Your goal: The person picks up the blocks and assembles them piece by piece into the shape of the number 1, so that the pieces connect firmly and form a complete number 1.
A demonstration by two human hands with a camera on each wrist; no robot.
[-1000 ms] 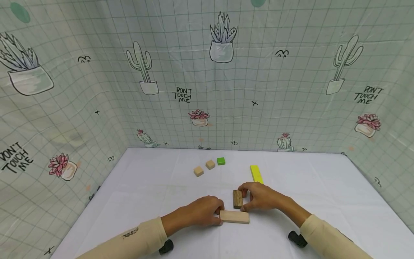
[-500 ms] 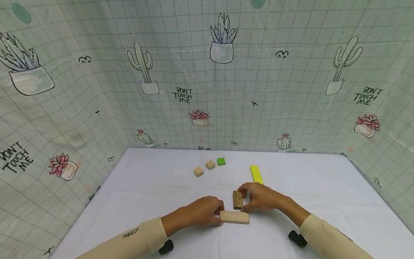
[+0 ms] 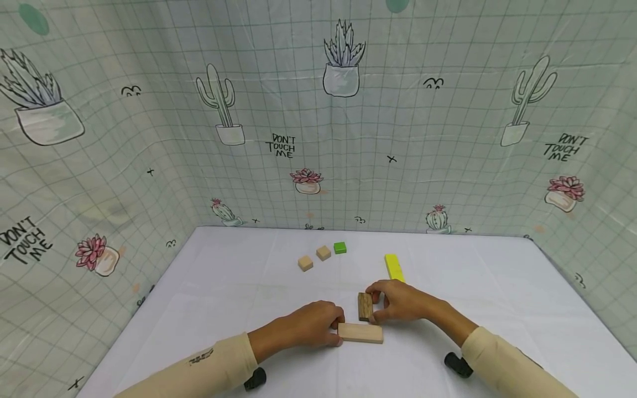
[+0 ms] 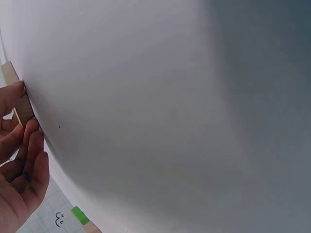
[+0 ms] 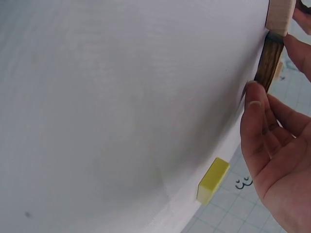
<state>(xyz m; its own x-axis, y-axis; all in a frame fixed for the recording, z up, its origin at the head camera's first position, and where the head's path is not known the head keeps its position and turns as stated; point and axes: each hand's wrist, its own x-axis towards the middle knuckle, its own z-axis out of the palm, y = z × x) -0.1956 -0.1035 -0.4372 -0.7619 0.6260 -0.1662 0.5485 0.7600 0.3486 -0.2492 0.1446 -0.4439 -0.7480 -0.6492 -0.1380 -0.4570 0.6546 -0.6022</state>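
On the white table, a light wooden block (image 3: 360, 333) lies flat, its long side running left to right. My left hand (image 3: 306, 326) grips its left end between thumb and fingers. A shorter dark brown wooden block (image 3: 365, 307) lies just beyond it, turned roughly crosswise. My right hand (image 3: 400, 301) holds this dark block from the right, thumb at the near end and fingertips at the far end. In the right wrist view the dark block (image 5: 270, 63) sits end-on against or very close to the light block (image 5: 280, 18).
Two small pale wooden cubes (image 3: 306, 263) and a green block (image 3: 340, 247) lie farther back on the white table (image 3: 239, 276). Behind my right hand is a yellow block (image 3: 394, 267). A patterned cloth (image 3: 368, 127) hangs around the back and sides.
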